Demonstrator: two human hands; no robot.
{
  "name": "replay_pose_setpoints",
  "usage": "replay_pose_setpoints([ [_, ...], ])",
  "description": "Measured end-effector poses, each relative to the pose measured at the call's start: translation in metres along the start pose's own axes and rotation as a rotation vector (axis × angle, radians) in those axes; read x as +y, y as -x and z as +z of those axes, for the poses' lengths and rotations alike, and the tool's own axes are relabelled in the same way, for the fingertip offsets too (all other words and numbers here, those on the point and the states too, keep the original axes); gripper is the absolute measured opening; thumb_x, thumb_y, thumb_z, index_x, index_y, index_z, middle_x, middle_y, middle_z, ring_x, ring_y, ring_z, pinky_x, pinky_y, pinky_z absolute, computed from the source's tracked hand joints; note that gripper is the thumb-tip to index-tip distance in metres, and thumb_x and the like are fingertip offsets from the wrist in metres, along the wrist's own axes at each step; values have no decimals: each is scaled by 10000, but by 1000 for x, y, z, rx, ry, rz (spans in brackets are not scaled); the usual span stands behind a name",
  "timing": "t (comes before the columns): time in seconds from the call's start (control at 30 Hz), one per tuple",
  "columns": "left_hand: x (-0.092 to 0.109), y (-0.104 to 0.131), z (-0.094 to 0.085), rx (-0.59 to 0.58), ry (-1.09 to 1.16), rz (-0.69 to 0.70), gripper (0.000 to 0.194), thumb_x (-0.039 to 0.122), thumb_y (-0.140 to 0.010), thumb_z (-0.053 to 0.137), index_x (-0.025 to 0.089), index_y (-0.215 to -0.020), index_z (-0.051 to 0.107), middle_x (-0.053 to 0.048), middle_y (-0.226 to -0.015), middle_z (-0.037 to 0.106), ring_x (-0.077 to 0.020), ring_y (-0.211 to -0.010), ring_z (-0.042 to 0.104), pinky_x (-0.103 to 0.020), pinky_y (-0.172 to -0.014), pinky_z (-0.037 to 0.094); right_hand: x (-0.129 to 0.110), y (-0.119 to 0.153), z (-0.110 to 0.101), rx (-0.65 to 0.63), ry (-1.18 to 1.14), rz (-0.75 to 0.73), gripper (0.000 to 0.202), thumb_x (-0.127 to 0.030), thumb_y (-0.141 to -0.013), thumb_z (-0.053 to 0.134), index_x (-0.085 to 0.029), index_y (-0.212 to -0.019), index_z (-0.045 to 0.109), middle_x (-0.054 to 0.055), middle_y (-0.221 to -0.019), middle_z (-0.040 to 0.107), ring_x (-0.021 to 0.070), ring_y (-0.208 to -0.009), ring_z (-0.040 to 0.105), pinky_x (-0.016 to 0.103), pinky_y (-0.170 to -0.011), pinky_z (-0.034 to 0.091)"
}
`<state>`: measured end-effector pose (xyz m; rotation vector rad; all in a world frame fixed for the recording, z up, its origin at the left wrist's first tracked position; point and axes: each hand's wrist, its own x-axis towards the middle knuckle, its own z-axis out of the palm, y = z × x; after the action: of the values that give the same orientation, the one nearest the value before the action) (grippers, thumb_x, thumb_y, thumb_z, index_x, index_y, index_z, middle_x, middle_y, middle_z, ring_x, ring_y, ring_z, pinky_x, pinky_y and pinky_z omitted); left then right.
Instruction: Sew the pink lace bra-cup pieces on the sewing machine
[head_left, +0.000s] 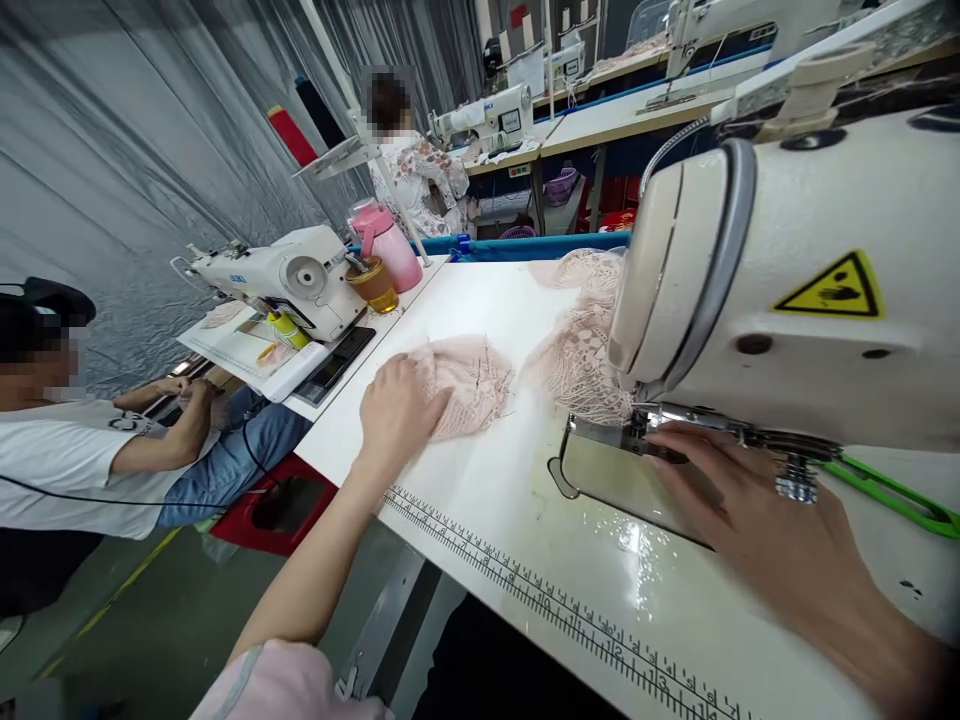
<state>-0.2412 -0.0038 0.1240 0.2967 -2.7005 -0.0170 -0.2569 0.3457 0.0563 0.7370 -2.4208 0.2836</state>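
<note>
While reaching in over the near edge of the white tabletop [517, 490], passing a printed ruler scale [540, 595], bringing the right hand [772, 520] up to the needle area of the large sewing machine [757, 270]; bending the fingers, setting the tips close to the presser foot; cannot tell whether pinching anything. Noting a green tool [892, 495] at the right, behind that hand. Laying the left hand [397, 410] palm down near the tabletop's left edge, keeping the fingers nearly together and the thumb apart, touching the left part of a pale pink lace piece [476, 385]. Seeing a lace bundle [589, 365] beside the machine head, extending from the needle area toward the far edge. Beyond the left edge, noting a co-worker [90, 460] bending both arms before a second sewing machine [300, 280]. Past this, observing an amber container [373, 285] and a pink jug [390, 245] standing side by side. Farthest, recording a person in a floral top [420, 180] sitting near another sewing machine [495, 120].
</note>
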Motion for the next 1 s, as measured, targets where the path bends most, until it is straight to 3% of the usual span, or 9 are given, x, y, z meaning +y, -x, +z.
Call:
replay_pose_setpoints([
  [0.1, -24, 3, -1, -42, 85, -156, 239, 428, -923, 501, 209, -987, 572, -82, -1187, 642, -268, -1065, 624, -391, -830, 506, 0, -3, -3, 53, 125, -241, 272, -196, -973, 446, -285, -1025, 698, 1, -1167, 699, 143, -771, 596, 326, -566, 370],
  [0.2, -32, -1, -3, -42, 128, -198, 242, 403, -972, 387, 234, -991, 560, -33, -1103, 676, -210, -974, 646, -330, -774, 490, -2, -5, -5, 63, 62, -189, 318, -210, -989, 382, -261, -1001, 696, 27, -1094, 722, 160, -712, 593, 338, -576, 379],
  [0.3, -32, -9, -6, -51, 120, -230, 340, 509, -937, 425, 220, -1036, 574, -75, -1075, 671, -252, -981, 622, -353, -767, 465, -5, -7, -5, -2, 33, -79, 366, -310, -1010, 338, -242, -1002, 697, 52, -1037, 728, 171, -718, 621, 333, -558, 388],
  [0.43, -27, -16, -5, -126, 96, -184, 312, 526, -837, 570, 221, -791, 618, -72, -954, 662, -272, -958, 592, -368, -791, 426, -5, -8, -2, 2, -7, -17, 434, -398, -1014, 310, -222, -983, 705, 78, -903, 713, 176, -712, 635, 325, -597, 407],
  [0.63, -19, -17, -1, -155, 91, -154, 336, 520, -855, 537, 217, -711, 560, -28, -778, 654, -230, -760, 600, -345, -699, 407, -2, -8, 0, 1, -106, -16, 387, -412, -990, 354, -246, -994, 704, 57, -848, 699, 202, -753, 628, 348, -693, 427],
  [0.77, -15, -20, -5, -135, 94, -66, 243, 373, -875, 524, 209, -695, 535, -17, -715, 626, -206, -685, 582, -338, -666, 410, -2, -7, -4, -14, -65, -51, 440, -387, -1006, 276, -242, -1021, 691, 69, -881, 702, 215, -754, 623, 375, -709, 421],
  [0.87, -1, -16, -11, -55, 109, 46, 196, 289, -922, 451, 195, -782, 552, -57, -818, 630, -219, -795, 591, -352, -690, 447, -4, -8, -5, -13, -44, -59, 468, -363, -1020, 238, -229, -1011, 686, 71, -882, 705, 205, -738, 626, 369, -710, 420],
  [0.93, 17, -3, -13, -23, 131, 185, 180, 275, -941, 450, 186, -839, 569, -84, -946, 639, -236, -945, 585, -377, -785, 473, -5, -9, -4, 16, -49, -29, 417, -364, -1019, 289, -219, -1014, 680, 60, -882, 709, 195, -734, 632, 351, -695, 421],
  [1.0, 41, 16, -13, -63, 174, 422, 137, 240, -934, 497, 197, -845, 593, -60, -1028, 661, -208, -989, 595, -363, -851, 492, -6, -9, -3, 42, -55, 1, 337, -364, -1007, 370, -213, -1037, 670, 45, -902, 716, 183, -734, 637, 333, -683, 426],
])
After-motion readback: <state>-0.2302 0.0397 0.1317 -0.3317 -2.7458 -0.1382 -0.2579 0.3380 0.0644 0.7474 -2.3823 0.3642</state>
